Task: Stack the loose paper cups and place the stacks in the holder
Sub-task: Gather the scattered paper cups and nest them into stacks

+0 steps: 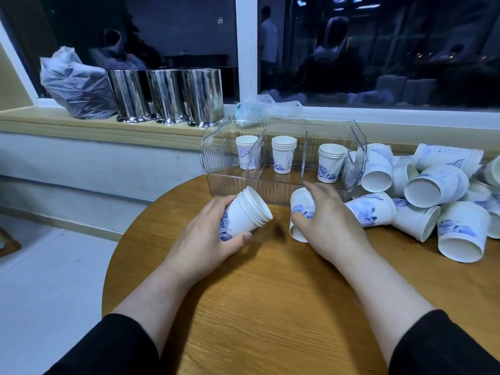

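A short stack of paper cups point(247, 212), white with a blue flower print, lies tilted in the left hand point(208, 236), its open mouths facing up and to the right. The fingers wrap round the far side and the thumb presses the near side near the base, so the stack is lifted off the round wooden counter point(270, 293). Just beside it, the right hand point(328, 220) curls over a single cup point(300, 212) that lies with its mouth toward the counter; fingers cover its upper side and the thumb touches its printed wall.

Directly behind both hands stands the clear plastic holder point(216, 158), split by dividers into compartments. A small upright stack sits in each: the left stack point(244, 151), the middle stack point(283, 154) and the right stack point(330, 162).

To the right of the holder, a heap of loose cups point(438, 185) lies tumbled on the counter, most on their sides, some mouth down, several already nested.

Farther back, on the window ledge point(54, 117), three shiny metal canisters point(165, 96) stand in a row beside a filled plastic bag point(75, 82). A crumpled clear wrapper point(267, 106) lies behind the holder. Black sleeves point(113, 347) cover both forearms.
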{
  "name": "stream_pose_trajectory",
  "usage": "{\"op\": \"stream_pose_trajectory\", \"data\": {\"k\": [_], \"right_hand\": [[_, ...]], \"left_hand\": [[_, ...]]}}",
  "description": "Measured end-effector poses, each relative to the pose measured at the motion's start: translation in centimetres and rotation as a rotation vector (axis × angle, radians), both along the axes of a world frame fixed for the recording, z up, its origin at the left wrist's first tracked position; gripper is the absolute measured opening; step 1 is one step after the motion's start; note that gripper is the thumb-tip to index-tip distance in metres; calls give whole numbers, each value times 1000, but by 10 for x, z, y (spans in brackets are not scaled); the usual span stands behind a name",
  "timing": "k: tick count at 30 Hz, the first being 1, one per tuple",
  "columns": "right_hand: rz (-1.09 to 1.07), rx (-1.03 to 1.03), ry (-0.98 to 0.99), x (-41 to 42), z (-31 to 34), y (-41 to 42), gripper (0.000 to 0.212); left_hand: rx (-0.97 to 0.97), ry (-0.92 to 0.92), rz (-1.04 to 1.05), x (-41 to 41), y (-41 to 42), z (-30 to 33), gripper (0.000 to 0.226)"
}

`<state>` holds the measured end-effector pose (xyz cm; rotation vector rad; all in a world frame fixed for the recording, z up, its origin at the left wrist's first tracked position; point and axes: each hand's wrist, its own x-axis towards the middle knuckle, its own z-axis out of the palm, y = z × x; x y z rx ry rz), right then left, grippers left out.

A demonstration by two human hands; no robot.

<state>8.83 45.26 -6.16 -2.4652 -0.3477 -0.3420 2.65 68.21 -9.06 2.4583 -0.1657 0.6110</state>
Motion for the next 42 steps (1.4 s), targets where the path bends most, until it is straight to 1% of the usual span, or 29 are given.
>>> {"op": "stream_pose_trajectory", "data": {"k": [4, 6, 7, 9, 11, 13, 16, 18, 21, 22, 23, 25, 27, 28, 30, 32, 34, 36, 38, 41, 42], "right_hand": [[-59, 38, 41, 1, 1, -2, 66], [-82, 42, 58, 1, -1, -3, 53], [-90, 98, 26, 1, -2, -5, 40], [-80, 336, -90, 2, -4, -8, 16], [-34, 581, -224, 2, -4, -9, 15], [13, 703, -310, 0, -3, -5, 20], [116, 682, -303, -4, -6, 4, 22], [213, 605, -246, -8, -7, 10, 21], [428, 445, -134, -20, -8, 19, 19], [477, 402, -134, -23, -8, 21, 21], [483, 394, -161, -27, -7, 20, 24], [369, 492, -260, -29, -6, 11, 27], [173, 587, -340, -28, -6, -7, 25], [66, 600, -344, -28, -7, -20, 23], [-136, 595, -286, -24, -10, -48, 21], [-261, 532, -211, -16, -19, -76, 29], [-291, 477, -149, -8, -27, -95, 40], [-269, 475, -97, -5, -33, -104, 43], [-263, 446, -67, -5, -34, -103, 46], [-262, 447, -2, 1, -32, -98, 64], [-255, 452, 22, 3, -32, -96, 67]], "left_hand": [[-15, 10, -1, -1, 0, 1, 65], [-22, 12, -2, -1, 0, 2, 64], [-24, 12, -2, -1, 0, 2, 64], [-22, 14, -3, -2, 0, 2, 64], [-14, 19, -6, -1, 0, 2, 64], [-9, 23, -11, -2, -1, 2, 65], [-2, 14, -15, -2, -2, 1, 67], [-7, 12, -24, -2, -4, 1, 68], [-25, 22, -51, -3, -10, 1, 76], [-46, 28, -61, -3, -13, 1, 81], [-73, 28, -72, -3, -17, 1, 85], [-155, 20, -84, -4, -27, 1, 89], [-283, 35, -79, -5, -38, 0, 82], [-337, 56, -74, -5, -45, -1, 74], [-402, 104, -58, -5, -63, -1, 61], [-460, 133, -54, -3, -84, 2, 55], [-539, 166, -58, 2, -107, 4, 51], [-595, 176, -57, 5, -124, 1, 49], [-557, 139, -44, 6, -133, -2, 53], [-498, 112, -36, 7, -136, -4, 60], [-494, 105, -32, 7, -135, -4, 61]]}}
